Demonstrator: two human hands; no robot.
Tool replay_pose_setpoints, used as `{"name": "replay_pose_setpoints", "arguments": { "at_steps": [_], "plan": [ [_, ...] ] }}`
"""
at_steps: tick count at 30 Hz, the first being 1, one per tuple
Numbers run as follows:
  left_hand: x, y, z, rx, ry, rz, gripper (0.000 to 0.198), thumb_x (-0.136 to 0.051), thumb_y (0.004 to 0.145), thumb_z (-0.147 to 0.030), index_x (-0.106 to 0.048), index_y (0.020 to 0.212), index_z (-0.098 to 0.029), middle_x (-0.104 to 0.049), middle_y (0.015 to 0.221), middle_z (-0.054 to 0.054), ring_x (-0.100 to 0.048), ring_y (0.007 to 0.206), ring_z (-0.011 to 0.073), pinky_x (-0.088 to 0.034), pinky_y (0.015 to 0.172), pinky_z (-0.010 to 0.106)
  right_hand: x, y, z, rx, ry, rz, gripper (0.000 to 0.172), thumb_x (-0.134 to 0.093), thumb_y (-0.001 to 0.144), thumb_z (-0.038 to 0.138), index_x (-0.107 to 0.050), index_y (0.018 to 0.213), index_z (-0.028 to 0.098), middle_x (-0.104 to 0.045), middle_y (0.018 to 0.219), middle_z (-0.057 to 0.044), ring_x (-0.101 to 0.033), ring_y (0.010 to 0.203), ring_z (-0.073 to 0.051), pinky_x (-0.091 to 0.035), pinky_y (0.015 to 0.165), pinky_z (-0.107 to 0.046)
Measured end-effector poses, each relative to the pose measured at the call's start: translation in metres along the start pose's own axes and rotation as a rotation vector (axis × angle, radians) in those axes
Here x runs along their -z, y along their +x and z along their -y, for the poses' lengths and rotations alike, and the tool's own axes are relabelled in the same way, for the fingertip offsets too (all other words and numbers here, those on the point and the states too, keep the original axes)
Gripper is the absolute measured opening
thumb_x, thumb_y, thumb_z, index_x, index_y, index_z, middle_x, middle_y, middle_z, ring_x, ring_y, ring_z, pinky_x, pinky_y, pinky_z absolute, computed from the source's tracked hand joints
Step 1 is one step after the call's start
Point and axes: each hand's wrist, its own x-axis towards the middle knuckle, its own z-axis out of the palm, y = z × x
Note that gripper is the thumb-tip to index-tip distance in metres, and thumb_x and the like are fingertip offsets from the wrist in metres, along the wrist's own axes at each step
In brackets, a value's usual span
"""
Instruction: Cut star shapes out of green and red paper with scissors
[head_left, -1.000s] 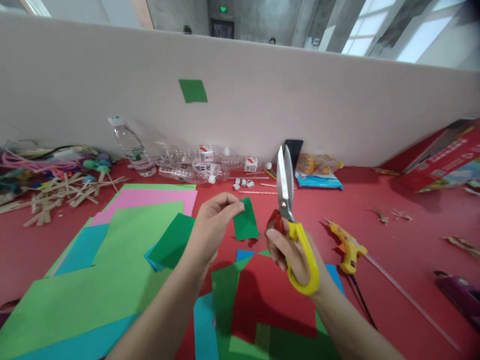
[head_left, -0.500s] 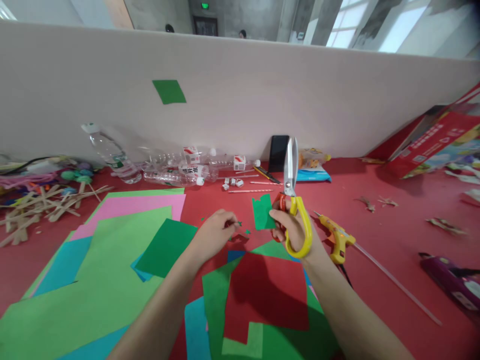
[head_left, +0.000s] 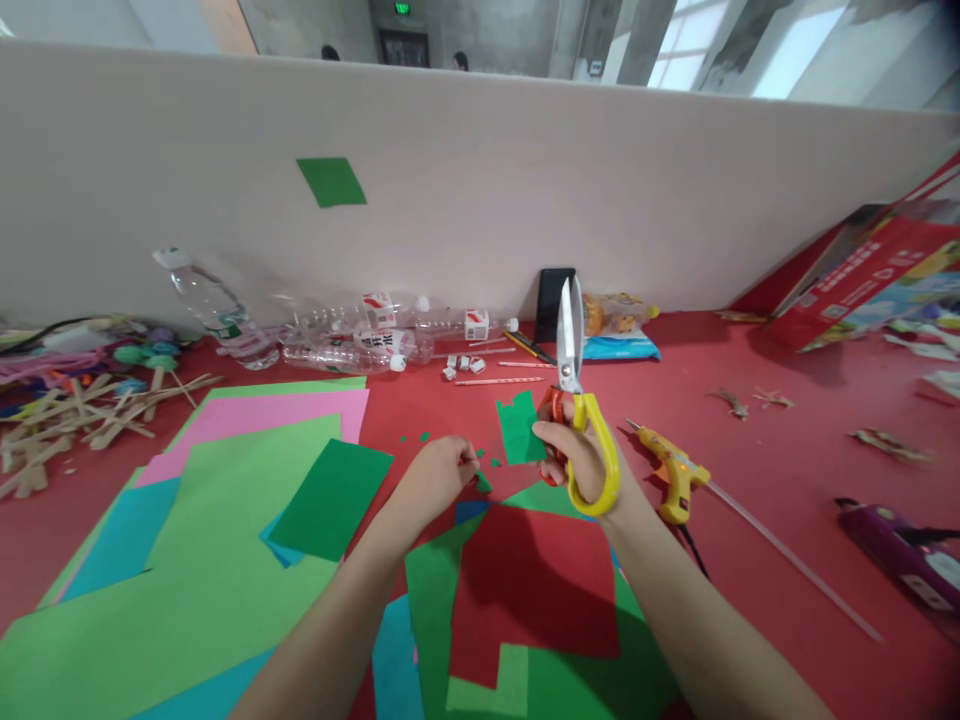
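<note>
Green paper piece, already notched, is gripped alongside the scissors by the right hand, while a scrap is pinched by the left hand.

left hand lowered, paper in right hand

Red surface, cluttered end to end. Left: overlapping paper sheets in green, pink, blue and red; wooden sticks heaped beyond. Back edge: plastic bottles, mostly on their sides, pencils, snack packet. Centre: green scraps. Right: yellow glue gun, brown bits, tilted red box, purple object, possibly a tool.
</note>
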Motion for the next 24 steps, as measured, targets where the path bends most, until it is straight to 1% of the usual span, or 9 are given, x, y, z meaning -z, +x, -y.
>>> {"name": "replay_pose_setpoints", "arguments": {
  "at_steps": [5,7,10,14,16,18,20,21,24],
  "plan": [
    [0.016,-0.006,-0.006,0.040,-0.031,0.042,0.011,-0.061,0.066,-0.013,-0.067,0.066,-0.023,-0.072,0.069,0.005,-0.063,0.065,0.0217,-0.040,0.061,0.029,-0.005,-0.002,0.003,-0.018,0.001,0.042,0.026,-0.066,0.069,0.039,-0.044,0.072,0.025,-0.039,0.042,0.014,-0.036,0.029,-0.007,-0.037,0.038,-0.023],
    [0.024,-0.007,-0.011,0.052,-0.051,0.019,0.009,-0.063,0.067,-0.015,-0.067,0.066,-0.023,-0.072,0.070,0.005,-0.063,0.066,0.0213,-0.040,0.061,0.029,-0.006,-0.003,0.002,-0.021,-0.006,0.065,0.026,-0.066,0.069,0.039,-0.044,0.072,0.025,-0.040,0.041,0.014,-0.036,0.029,-0.007,-0.036,0.038,-0.022],
    [0.032,-0.009,-0.022,0.052,-0.104,-0.044,0.008,-0.062,0.078,-0.027,-0.064,0.071,-0.023,-0.069,0.069,0.004,-0.061,0.065,0.0200,-0.041,0.060,0.028,-0.008,-0.003,-0.002,-0.014,-0.023,0.095,0.025,-0.066,0.071,0.039,-0.046,0.073,0.025,-0.042,0.041,0.014,-0.036,0.029,-0.007,-0.035,0.037,-0.022],
    [0.034,-0.018,-0.042,0.033,-0.261,0.036,0.037,-0.045,0.094,-0.051,-0.061,0.076,-0.022,-0.067,0.069,0.002,-0.060,0.056,0.0181,-0.046,0.056,0.029,-0.012,-0.005,-0.005,0.013,-0.045,0.105,0.023,-0.066,0.075,0.039,-0.048,0.072,0.025,-0.042,0.039,0.013,-0.037,0.030,-0.008,-0.032,0.037,-0.022],
    [0.034,-0.023,-0.049,0.004,-0.413,0.127,0.028,-0.060,0.089,-0.048,-0.062,0.079,-0.021,-0.068,0.073,0.001,-0.062,0.060,0.0164,-0.049,0.061,0.028,-0.014,-0.007,-0.004,0.025,-0.050,0.106,0.023,-0.065,0.077,0.039,-0.048,0.071,0.025,-0.043,0.038,0.012,-0.039,0.031,-0.009,-0.033,0.038,-0.021],
    [0.034,-0.026,-0.054,-0.028,-0.469,0.080,0.022,-0.069,0.082,-0.040,-0.061,0.074,-0.021,-0.062,0.067,-0.003,-0.059,0.062,0.0140,-0.048,0.062,0.025,-0.015,-0.008,-0.004,0.032,-0.051,0.121,0.024,-0.064,0.078,0.040,-0.049,0.069,0.024,-0.046,0.038,0.010,-0.040,0.032,-0.009,-0.034,0.038,-0.021],
    [0.035,-0.029,-0.056,-0.035,-0.467,0.031,0.022,-0.069,0.080,-0.034,-0.057,0.067,-0.021,-0.056,0.062,-0.004,-0.056,0.059,0.0127,-0.046,0.059,0.024,-0.015,-0.010,-0.002,0.039,-0.047,0.144,0.025,-0.065,0.079,0.041,-0.051,0.070,0.023,-0.053,0.042,0.007,-0.041,0.033,-0.009,-0.034,0.038,-0.021],
    [0.036,-0.029,-0.056,-0.021,-0.471,0.061,0.021,-0.068,0.080,-0.033,-0.057,0.067,-0.021,-0.056,0.062,-0.004,-0.058,0.058,0.0127,-0.046,0.058,0.024,-0.015,-0.010,-0.001,0.043,-0.043,0.154,0.025,-0.066,0.079,0.042,-0.051,0.071,0.023,-0.057,0.046,0.006,-0.041,0.033,-0.008,-0.034,0.037,-0.021],
    [0.038,-0.032,-0.056,0.048,-0.530,0.291,0.014,-0.065,0.081,-0.033,-0.062,0.077,-0.020,-0.066,0.071,-0.002,-0.069,0.058,0.0161,-0.051,0.054,0.026,-0.012,-0.012,0.002,0.033,-0.031,0.192,0.026,-0.068,0.079,0.044,-0.052,0.075,0.023,-0.057,0.049,0.007,-0.040,0.033,-0.008,-0.032,0.036,-0.020]
  ]
}}
